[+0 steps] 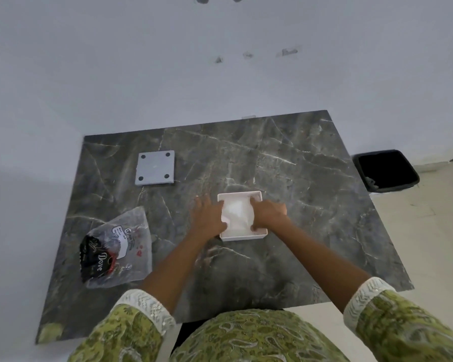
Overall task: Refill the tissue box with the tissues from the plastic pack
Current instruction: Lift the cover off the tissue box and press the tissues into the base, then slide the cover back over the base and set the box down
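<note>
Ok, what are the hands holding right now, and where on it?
Both hands hold the white tissue stack inside the open tissue box: the left hand on its left side, the right hand on its right side.

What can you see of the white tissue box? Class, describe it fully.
The tissue box is a square, white, open-topped tray, seemingly plastic, sitting flat on the dark marble table, right of centre. Its lid is off. A stack of white tissues lies inside. The left hand and right hand reach over its side rims, pressing the tissues down.
</note>
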